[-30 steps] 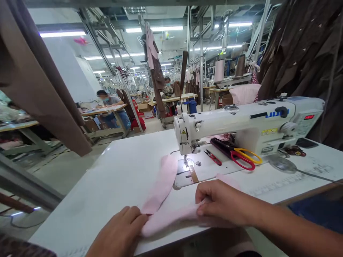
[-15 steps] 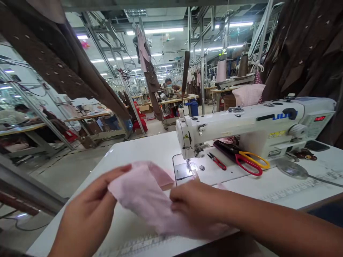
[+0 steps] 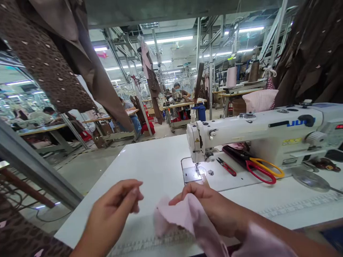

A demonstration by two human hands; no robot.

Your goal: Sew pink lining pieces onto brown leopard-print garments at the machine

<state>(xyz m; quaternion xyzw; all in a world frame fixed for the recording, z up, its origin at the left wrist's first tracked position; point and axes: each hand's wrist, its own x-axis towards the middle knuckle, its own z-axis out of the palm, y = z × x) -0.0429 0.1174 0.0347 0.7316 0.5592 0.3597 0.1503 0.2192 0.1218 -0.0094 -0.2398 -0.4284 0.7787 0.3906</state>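
Observation:
My right hand (image 3: 211, 207) pinches the pink cloth (image 3: 184, 216) just in front of the sewing machine's needle plate. The cloth hangs bunched below the fingers and over the table's front edge, and some of it lies across my right forearm. To the left, my left hand (image 3: 118, 207) is raised over the white table, apart from the cloth, its fingers curled and parted with nothing between them. The white sewing machine (image 3: 254, 132) stands at the right, its needle area lit. Part of the cloth is blurred.
Red-handled snips (image 3: 227, 167) and large scissors with red and yellow handles (image 3: 264, 169) lie beside the machine. A ruler scale (image 3: 150, 242) runs along the table's front edge. Brown fabric (image 3: 50, 67) hangs at the upper left. A person (image 3: 178, 92) sits at a machine further back.
My left hand has let go of the pink cloth and now stands apart from it. My right hand holds the cloth gathered up higher. The view has shifted slightly.

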